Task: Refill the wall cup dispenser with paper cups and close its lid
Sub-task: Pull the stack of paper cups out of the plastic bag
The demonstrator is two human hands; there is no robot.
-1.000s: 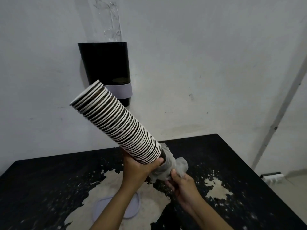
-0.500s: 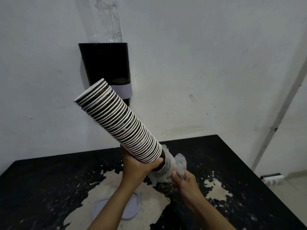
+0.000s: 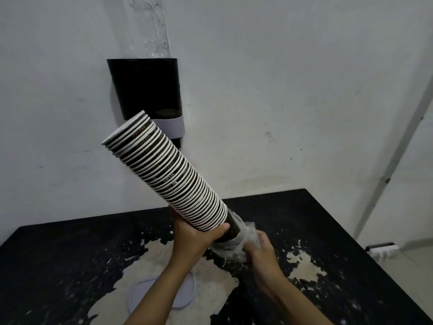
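Table (image 3: 70, 266) first, black with its top flaking pale, a pale round lid (image 3: 185, 299) lying flat on it below my arms. Above it on the wall hangs the dispenser (image 3: 145, 87), a dark tube with a grey band low down and its clear cover (image 3: 154, 29) tipped up, so the top looks open to load. In front of it I hold the stack of cups (image 3: 164, 172), tilted, rims up and to the left, base down by my hands. Paper like this should be light but long and whippy, and the nested cups may slide apart, so I judge the safest hold is low with support along the side. My left hand (image 3: 194, 235) has its fingers curled round the bottom cups. My right hand (image 3: 260, 249) pinches the crumpled plastic wrap (image 3: 243, 240) bunched at the base; it is thin, soft and probably slippery.
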